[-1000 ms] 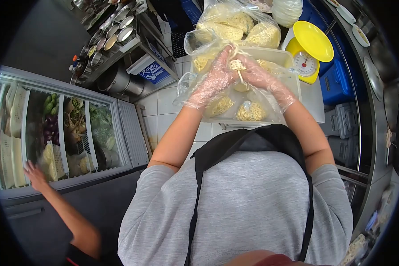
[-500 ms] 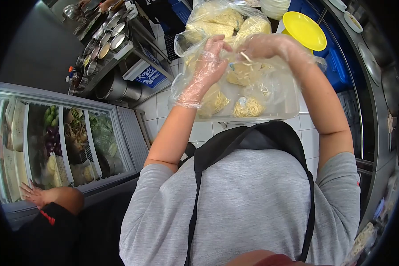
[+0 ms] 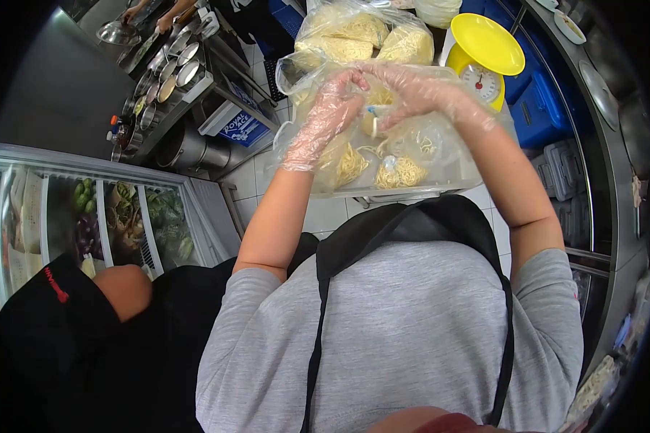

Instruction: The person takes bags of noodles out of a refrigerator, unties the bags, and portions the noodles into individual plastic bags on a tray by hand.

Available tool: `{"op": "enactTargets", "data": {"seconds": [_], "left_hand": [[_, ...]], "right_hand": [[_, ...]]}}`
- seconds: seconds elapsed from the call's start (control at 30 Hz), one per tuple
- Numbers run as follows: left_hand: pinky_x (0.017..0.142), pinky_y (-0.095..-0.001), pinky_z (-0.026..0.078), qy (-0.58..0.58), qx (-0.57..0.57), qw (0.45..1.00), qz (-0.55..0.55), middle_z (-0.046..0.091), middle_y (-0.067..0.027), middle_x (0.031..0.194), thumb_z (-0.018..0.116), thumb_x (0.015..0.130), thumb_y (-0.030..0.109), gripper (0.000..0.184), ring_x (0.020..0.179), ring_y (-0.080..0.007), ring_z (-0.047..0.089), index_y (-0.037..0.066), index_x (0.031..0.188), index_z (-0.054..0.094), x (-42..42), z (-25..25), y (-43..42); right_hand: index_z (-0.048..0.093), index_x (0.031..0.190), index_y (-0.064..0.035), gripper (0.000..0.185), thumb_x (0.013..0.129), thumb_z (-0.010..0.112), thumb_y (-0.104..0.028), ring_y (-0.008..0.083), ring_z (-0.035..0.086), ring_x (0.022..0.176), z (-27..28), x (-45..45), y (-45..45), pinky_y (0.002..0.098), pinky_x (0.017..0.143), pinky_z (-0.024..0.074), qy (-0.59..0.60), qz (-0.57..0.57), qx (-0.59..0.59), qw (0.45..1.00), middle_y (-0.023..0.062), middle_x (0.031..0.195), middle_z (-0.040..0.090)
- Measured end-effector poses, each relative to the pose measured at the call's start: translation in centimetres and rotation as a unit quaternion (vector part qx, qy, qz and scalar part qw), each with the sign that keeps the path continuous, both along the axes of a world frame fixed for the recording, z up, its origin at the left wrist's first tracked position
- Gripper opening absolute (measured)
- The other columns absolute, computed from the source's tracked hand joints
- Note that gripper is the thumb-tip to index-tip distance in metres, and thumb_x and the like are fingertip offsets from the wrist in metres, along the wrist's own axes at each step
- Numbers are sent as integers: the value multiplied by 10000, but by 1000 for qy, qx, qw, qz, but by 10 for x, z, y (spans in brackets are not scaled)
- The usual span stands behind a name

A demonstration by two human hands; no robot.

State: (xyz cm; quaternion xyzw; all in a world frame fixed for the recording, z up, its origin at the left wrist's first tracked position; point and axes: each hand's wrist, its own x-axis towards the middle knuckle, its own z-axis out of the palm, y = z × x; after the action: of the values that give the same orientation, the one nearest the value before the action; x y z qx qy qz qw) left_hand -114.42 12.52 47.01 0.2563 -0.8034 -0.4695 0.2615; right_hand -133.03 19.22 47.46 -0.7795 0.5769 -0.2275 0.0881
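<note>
Over the tub (image 3: 451,175), my left hand (image 3: 336,105) is half curled, and I cannot tell whether its fingertips pinch anything. Beside it my right hand (image 3: 420,94) has fingers and thumb apart. A second ago both were closed round a knot of noodles; now no such knot shows between them, so I judge that hold to be over. Bundles of noodles (image 3: 401,173) lie below my hands in the tub, near clear plastic (image 3: 422,138).

Behind the tub sit bags (image 3: 339,47) of noodles, and to the right the scale (image 3: 481,84) with its yellow pan. Tiles (image 3: 249,173) show underneath. Off to my left is a glass-topped freezer (image 3: 115,154) of vegetables; a co-worker's black sleeve (image 3: 50,307) now covers its near edge, where a bare hand reached before. Beyond it stand pots (image 3: 167,79).
</note>
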Motion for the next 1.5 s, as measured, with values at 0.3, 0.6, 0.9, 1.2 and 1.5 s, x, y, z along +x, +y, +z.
{"op": "enactTargets", "data": {"seconds": [0.3,0.6,0.9,1.2,1.5], "left_hand": [[668,-261,463,-220,-14,975,4,513,-30,1156,496,731,17,426,723,-110,532,94,1147,543,10,16,3],[729,-246,433,-14,45,996,-70,498,-1,1089,478,727,-4,359,795,-77,491,81,1074,525,9,14,10],[700,-237,437,-123,-242,962,-35,542,-18,1014,480,689,-50,539,740,-76,507,103,1205,512,7,-16,-21],[725,-289,498,-58,112,992,28,553,-116,1131,540,726,47,569,848,-164,575,53,1281,416,-9,20,-19],[636,-232,447,-76,76,992,-67,519,32,698,497,705,27,585,637,-56,471,132,1280,460,10,20,-7]], "right_hand": [[562,1022,-71,295,727,559,-58,309,576,923,38,-23,14,382,832,451,94,-104,-71,988,139,976,603],[554,1091,-96,440,723,685,-298,208,559,888,14,-6,-11,306,839,424,-85,18,63,994,70,968,601],[493,730,-41,154,675,631,-80,139,459,631,71,-42,-5,287,599,409,51,-39,191,980,33,655,496],[577,853,-47,151,735,608,-137,186,574,736,66,22,10,319,653,457,39,41,176,983,106,808,593],[632,913,-76,201,764,505,-118,255,617,853,-81,88,21,373,755,481,185,18,68,980,135,908,624]]}}
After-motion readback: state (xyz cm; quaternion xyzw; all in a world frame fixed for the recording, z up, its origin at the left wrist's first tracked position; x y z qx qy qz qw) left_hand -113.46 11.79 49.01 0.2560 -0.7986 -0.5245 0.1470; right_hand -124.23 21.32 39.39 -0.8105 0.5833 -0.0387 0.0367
